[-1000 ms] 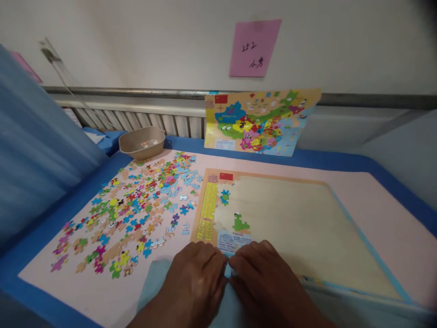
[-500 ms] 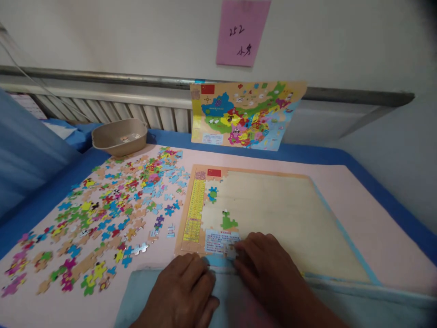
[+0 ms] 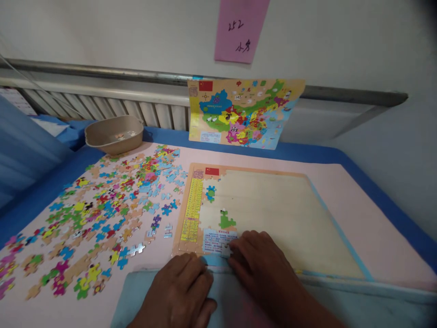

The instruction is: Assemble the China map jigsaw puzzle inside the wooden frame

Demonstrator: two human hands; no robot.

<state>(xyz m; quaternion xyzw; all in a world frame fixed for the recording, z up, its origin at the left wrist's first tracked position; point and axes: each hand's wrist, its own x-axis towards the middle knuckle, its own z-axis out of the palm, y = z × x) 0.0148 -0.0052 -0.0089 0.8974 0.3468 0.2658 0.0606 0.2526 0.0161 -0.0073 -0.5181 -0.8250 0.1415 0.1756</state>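
Observation:
A wooden puzzle board [image 3: 266, 209] with a printed frame lies in front of me. On it sit a few joined pieces: a yellow text strip [image 3: 191, 205] on the left, a blue-and-green cluster [image 3: 210, 193] and a green cluster [image 3: 226, 221]. My right hand [image 3: 261, 262] has its fingers bent together on a pale puzzle piece [image 3: 226, 249], beside the white text panel at the lower left of the board. Curled at the board's near left edge is my left hand [image 3: 182, 289]; whatever its fingers hold, if anything, is hidden.
Many loose puzzle pieces [image 3: 102, 209] spread over the pink surface to the left. A beige basin [image 3: 116, 134] stands behind them. The printed map picture [image 3: 246, 114] leans upright against a metal rail [image 3: 355, 96]. Light-blue cloth [image 3: 341, 296] lies along the near edge.
The view has shifted slightly, so most things sit a little further left. Both hands stay at nearly the same places on the board; the right fingers remain on the pale piece.

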